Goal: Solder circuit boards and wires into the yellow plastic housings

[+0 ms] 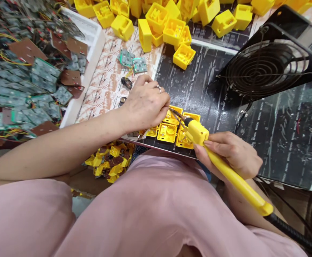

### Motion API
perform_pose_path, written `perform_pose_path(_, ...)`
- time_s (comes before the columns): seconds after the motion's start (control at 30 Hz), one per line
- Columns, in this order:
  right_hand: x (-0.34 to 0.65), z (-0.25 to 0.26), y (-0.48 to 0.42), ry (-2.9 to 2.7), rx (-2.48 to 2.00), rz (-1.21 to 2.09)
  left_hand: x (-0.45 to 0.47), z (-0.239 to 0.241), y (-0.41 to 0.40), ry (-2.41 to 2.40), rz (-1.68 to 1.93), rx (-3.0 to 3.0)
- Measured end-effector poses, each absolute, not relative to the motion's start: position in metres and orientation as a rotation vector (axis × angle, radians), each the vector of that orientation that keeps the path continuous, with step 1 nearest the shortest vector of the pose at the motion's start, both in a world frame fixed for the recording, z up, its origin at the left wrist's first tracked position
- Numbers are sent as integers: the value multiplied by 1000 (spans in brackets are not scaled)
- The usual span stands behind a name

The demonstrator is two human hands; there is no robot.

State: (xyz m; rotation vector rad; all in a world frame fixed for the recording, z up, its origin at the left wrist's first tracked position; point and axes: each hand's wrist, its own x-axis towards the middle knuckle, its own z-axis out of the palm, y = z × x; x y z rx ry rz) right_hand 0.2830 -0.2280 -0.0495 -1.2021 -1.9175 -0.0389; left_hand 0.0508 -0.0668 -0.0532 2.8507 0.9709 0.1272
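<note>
My right hand [233, 153] grips a yellow soldering iron [220, 166], its metal tip pointing left onto a yellow plastic housing [173, 116] at the near edge of the black mat [196, 85]. My left hand [146, 105], a ring on one finger, is closed with fingertips pinched on that same housing; what they pinch is hidden. Two or three more open yellow housings [167, 132] lie side by side just below the tip. The iron's black cord [292, 233] trails off to the lower right.
A white tray [91, 57] at left holds several green circuit boards and brown boards with wires. A heap of yellow housings [169, 21] lies at the back. A black fan [265, 64] stands at right. Finished yellow parts [113, 162] sit in a box below the table edge.
</note>
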Motion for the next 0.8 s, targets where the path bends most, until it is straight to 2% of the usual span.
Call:
perform_pose_path(0.33, 297, -51, -239, -1769, -1277, 10, 51, -51, -65, 957, 115, 2840)
perform_pose_path(0.8, 287, -58, -226, -1792, -1151, 35, 47, -53, -63, 948, 134, 2848)
